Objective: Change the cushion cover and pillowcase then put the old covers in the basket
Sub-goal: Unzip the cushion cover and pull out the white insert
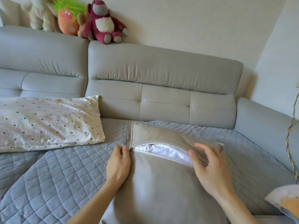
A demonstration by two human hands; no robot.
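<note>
At lower centre of the frame, the beige cushion cover [161, 188] lies on the quilted sofa mat [64, 175], its zip parted over the white insert [165, 151], with your left hand [119, 164] pinching the zipper pull [131, 149] at the zip's left end and your right hand [212, 168] resting with fingers spread wide at its right end, while the dotted pillow [48, 123] lies at middle left.

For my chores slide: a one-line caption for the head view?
Left hand pinches the zipper pull, right hand rests on the opened beige cushion cover, white insert showing.
</note>
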